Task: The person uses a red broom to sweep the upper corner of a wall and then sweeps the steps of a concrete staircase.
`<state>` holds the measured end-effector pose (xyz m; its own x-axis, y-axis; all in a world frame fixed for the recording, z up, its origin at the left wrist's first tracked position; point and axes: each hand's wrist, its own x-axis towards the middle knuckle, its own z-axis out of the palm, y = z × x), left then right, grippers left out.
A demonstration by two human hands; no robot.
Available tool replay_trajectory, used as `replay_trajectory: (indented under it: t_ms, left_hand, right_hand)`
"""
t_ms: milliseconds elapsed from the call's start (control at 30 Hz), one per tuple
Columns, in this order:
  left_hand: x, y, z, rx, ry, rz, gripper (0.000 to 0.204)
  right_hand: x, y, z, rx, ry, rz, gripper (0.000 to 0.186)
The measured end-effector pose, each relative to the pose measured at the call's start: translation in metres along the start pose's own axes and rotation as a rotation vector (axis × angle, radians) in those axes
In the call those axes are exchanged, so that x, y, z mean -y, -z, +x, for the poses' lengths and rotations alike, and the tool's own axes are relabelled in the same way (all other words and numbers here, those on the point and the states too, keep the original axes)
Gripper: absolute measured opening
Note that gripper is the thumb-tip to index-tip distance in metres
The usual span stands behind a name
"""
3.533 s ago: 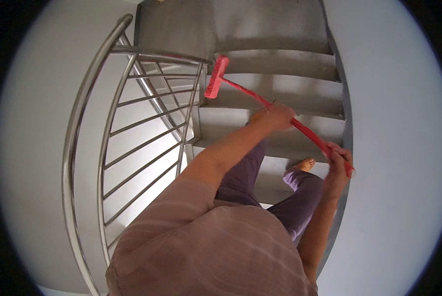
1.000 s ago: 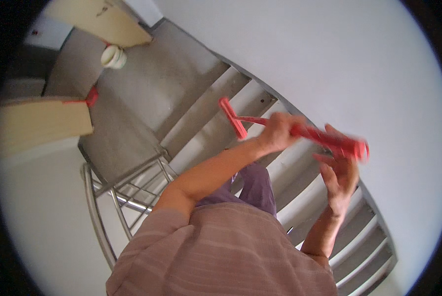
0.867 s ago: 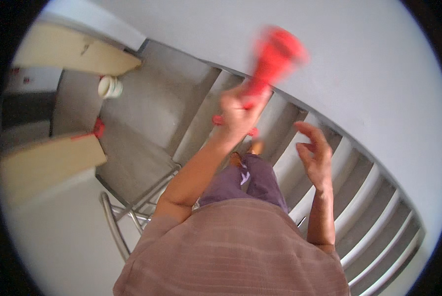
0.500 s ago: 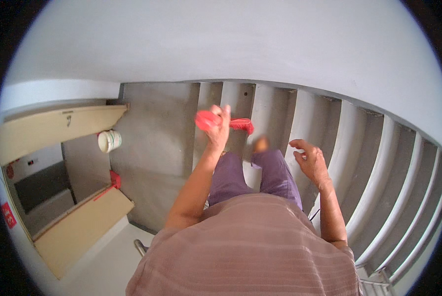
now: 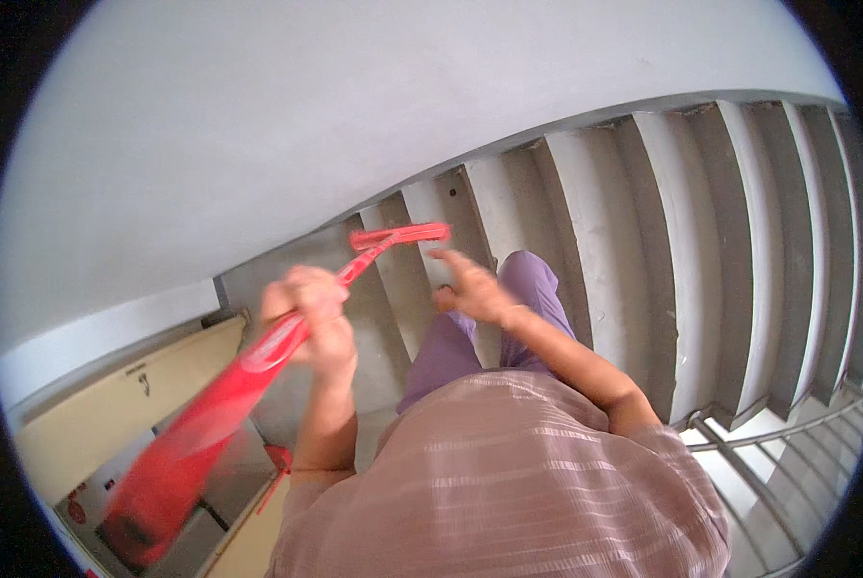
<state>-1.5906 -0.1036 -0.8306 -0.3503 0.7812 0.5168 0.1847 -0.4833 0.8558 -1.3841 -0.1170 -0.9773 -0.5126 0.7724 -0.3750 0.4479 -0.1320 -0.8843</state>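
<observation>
A red broom [image 5: 402, 234] slants across the left half of the view, its head over the lower stairs and its handle running toward the near left corner. My left hand [image 5: 314, 313] is wrapped around the handle, slightly blurred. The handle's near end is smeared by motion. Just below the broom head, my right hand [image 5: 477, 289] holds nothing; its index finger stretches out and its thumb stands apart. A small gap seems to lie between that hand and the broom, though whether they touch is hard to tell.
Grey concrete stairs [image 5: 585, 231] run from the landing off to the right, along a pale wall [image 5: 402, 87]. A metal railing [image 5: 754, 482] stands at the near right. Cream door panels [image 5: 128, 380] and a red object [image 5: 279, 458] are at the left.
The broom has tilted, so its long handle now shows toward the near left. My right hand has moved left toward the broom head. The view has turned, and the white bucket no longer shows.
</observation>
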Motion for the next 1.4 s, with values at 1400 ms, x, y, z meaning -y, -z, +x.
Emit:
replay_trajectory:
  t_ms: [1400]
  left_hand:
    - [0.009, -0.194, 0.203, 0.147, 0.348, -0.319, 0.043]
  right_hand:
    - [-0.138, 0.107, 0.187, -0.427, -0.065, -0.041, 0.03]
